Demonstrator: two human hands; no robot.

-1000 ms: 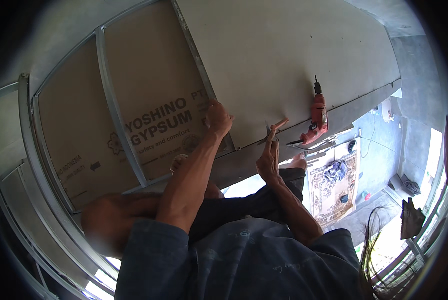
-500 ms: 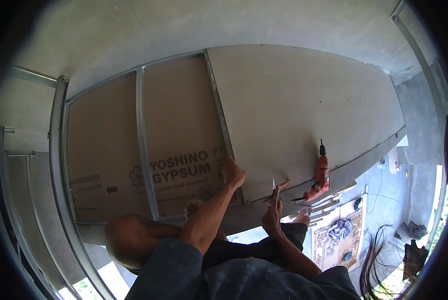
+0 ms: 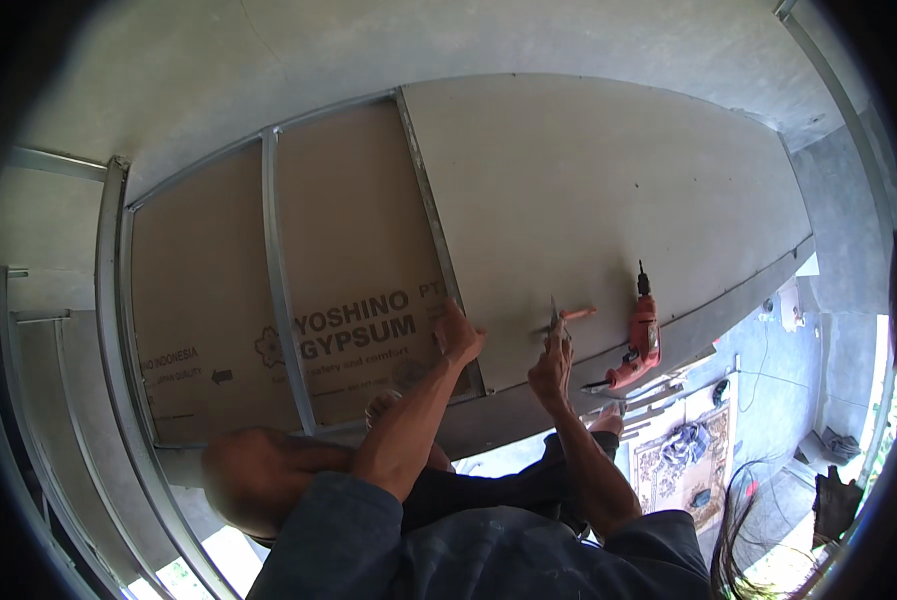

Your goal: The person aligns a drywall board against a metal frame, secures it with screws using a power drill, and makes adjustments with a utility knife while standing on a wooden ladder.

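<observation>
My left hand (image 3: 458, 335) is closed at the near end of a narrow metal stud (image 3: 430, 195), fingers and thumb on either side of its edge. To its right, over the pale board (image 3: 588, 190), my right hand (image 3: 550, 368) grips a hand tool (image 3: 556, 318). A pointed grey metal tip sticks up from it and an orange handle (image 3: 580, 313) juts to the right. It looks like snips, but the fingers cover much of it. A red power drill (image 3: 643, 340) lies on the board right of that hand, bit pointing away.
Brown printed gypsum board (image 3: 348, 190) shows between metal studs on the left. A rounded, blurred patch of bare skin (image 3: 253, 475) is at lower left, possibly a bent knee. Beyond the board's near edge (image 3: 708, 335), a patterned rug (image 3: 683, 470) lies on the floor far below.
My right hand has moved farther out over the board with the tool, whose tip and handle have turned slightly. My left hand keeps its place on the stud. The view has shifted a little.
</observation>
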